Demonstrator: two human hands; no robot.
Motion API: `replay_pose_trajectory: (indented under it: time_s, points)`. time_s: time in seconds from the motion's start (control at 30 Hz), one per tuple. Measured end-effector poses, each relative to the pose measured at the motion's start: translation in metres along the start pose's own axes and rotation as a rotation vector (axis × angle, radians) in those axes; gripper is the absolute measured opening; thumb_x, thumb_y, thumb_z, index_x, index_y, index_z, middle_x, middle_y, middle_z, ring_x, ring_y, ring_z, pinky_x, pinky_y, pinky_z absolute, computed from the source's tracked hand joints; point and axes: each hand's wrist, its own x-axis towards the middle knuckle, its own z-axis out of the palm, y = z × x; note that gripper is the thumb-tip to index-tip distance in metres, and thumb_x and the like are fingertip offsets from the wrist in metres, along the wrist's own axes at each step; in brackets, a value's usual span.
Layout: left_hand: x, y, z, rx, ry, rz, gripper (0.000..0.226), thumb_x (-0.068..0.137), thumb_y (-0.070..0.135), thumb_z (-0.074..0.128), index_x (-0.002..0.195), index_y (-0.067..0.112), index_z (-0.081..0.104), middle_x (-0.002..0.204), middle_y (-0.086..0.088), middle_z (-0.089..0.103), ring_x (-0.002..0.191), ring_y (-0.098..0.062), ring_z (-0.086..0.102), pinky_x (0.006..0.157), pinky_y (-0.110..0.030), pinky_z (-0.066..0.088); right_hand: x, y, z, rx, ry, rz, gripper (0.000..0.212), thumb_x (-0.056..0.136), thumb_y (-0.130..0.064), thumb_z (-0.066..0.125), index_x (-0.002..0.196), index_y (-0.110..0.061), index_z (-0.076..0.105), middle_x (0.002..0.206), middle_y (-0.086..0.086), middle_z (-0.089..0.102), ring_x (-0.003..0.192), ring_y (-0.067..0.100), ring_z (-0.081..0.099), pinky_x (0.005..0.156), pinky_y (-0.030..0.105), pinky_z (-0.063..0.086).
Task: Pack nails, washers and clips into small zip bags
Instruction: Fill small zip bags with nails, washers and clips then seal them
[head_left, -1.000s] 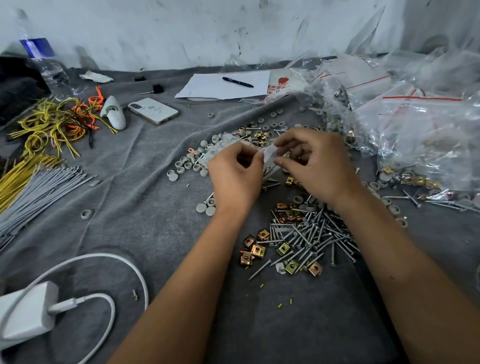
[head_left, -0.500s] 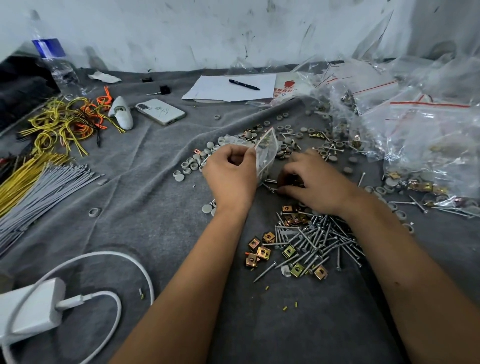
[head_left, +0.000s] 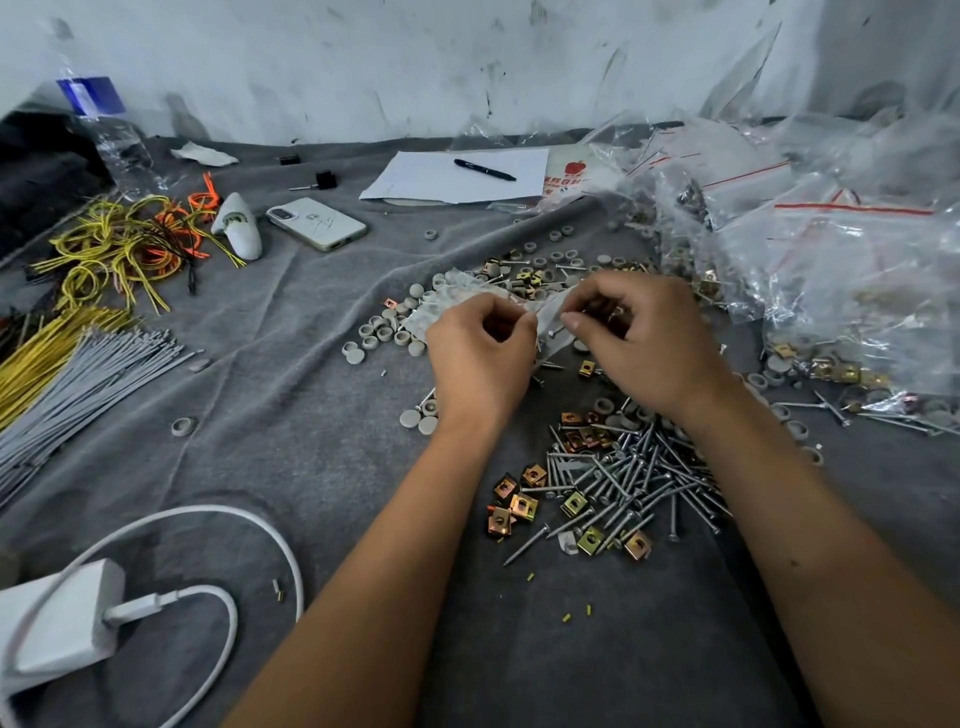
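Note:
My left hand (head_left: 480, 353) and my right hand (head_left: 641, 343) both pinch a small clear zip bag (head_left: 550, 319) above the grey cloth, the bag stretched between thumbs and fingers. My right fingers also curl round something small that I cannot make out. Just below the hands lies a heap of silver nails (head_left: 631, 483) mixed with brass square clips (head_left: 522, 506). Grey round washers (head_left: 382, 332) are scattered left of the bag and behind it. A stack of flat empty zip bags (head_left: 457, 296) lies behind my left hand.
Large clear bags of packed parts (head_left: 831, 249) pile up at the right. A phone (head_left: 317, 223), paper with a pen (head_left: 483, 169), yellow and orange wires (head_left: 124, 244), grey ties (head_left: 88, 374), a water bottle (head_left: 104, 135) and a white charger with cable (head_left: 62, 623) lie around.
My right hand has come up from the parts on the cloth back to the bag, which my left hand kept holding. Both hands now pinch it.

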Motion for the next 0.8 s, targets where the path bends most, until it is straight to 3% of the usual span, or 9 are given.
replay_pose_trajectory:
  time_s: [0.1,0.2,0.33,0.43,0.57,0.67,0.8]
  points:
    - [0.002,0.001,-0.001,-0.020,0.034,-0.007,0.015,0.089,0.009,0.075,0.076,0.015,0.075,0.068,0.011,0.068,0.062,0.002,0.062,0.059,-0.009,0.044,0.000,0.000,0.002,0.037,-0.027,0.008,0.014,0.086,-0.009,0.079,0.099,-0.015,0.077,0.088,-0.004,0.073,0.082,0.008,0.069,0.077,0.024,0.057]
    - [0.003,0.002,-0.001,-0.060,0.077,-0.030,0.020,0.089,0.010,0.076,0.074,0.021,0.071,0.065,0.014,0.066,0.060,0.006,0.060,0.058,-0.008,0.042,0.000,0.003,0.003,0.059,0.040,0.052,0.018,0.089,-0.014,0.077,0.106,-0.016,0.074,0.091,-0.007,0.073,0.085,0.003,0.069,0.077,0.015,0.054]
    - [0.004,0.003,-0.003,-0.101,0.145,-0.057,0.016,0.090,0.008,0.074,0.077,0.018,0.074,0.065,0.013,0.066,0.057,0.007,0.059,0.056,-0.007,0.042,0.001,0.009,0.003,-0.021,0.141,0.144,0.006,0.091,-0.013,0.074,0.095,-0.017,0.072,0.081,-0.012,0.066,0.075,-0.005,0.061,0.066,0.005,0.044]
    - [0.004,0.005,-0.004,-0.127,0.179,-0.069,0.016,0.090,0.008,0.074,0.077,0.017,0.074,0.063,0.013,0.064,0.054,0.007,0.057,0.055,-0.007,0.041,-0.001,0.010,0.006,-0.120,-0.025,0.139,0.005,0.091,-0.018,0.076,0.094,-0.020,0.073,0.083,-0.011,0.066,0.076,-0.003,0.060,0.069,0.016,0.049]
    - [0.003,0.006,-0.005,-0.144,0.218,-0.076,0.014,0.090,0.008,0.075,0.078,0.015,0.074,0.062,0.014,0.062,0.055,0.007,0.057,0.057,-0.008,0.041,-0.003,0.009,0.015,-0.385,-0.351,0.076,0.021,0.091,-0.033,0.075,0.105,-0.019,0.072,0.106,0.001,0.065,0.102,0.020,0.057,0.088,0.035,0.048]
    - [0.003,0.008,-0.005,-0.154,0.227,-0.087,0.015,0.090,0.008,0.074,0.077,0.015,0.074,0.061,0.014,0.062,0.055,0.007,0.057,0.056,-0.008,0.042,-0.001,0.008,0.014,-0.425,-0.386,0.075,0.019,0.093,-0.032,0.072,0.103,-0.015,0.070,0.103,0.001,0.060,0.107,0.024,0.055,0.088,0.033,0.041]
    - [0.004,0.006,-0.006,-0.160,0.229,-0.099,0.022,0.090,0.009,0.074,0.073,0.023,0.071,0.059,0.014,0.062,0.054,0.005,0.057,0.058,-0.011,0.044,-0.002,0.007,0.015,-0.323,-0.271,0.136,0.009,0.099,-0.021,0.065,0.102,-0.012,0.066,0.104,0.004,0.066,0.099,0.022,0.059,0.086,0.038,0.050]
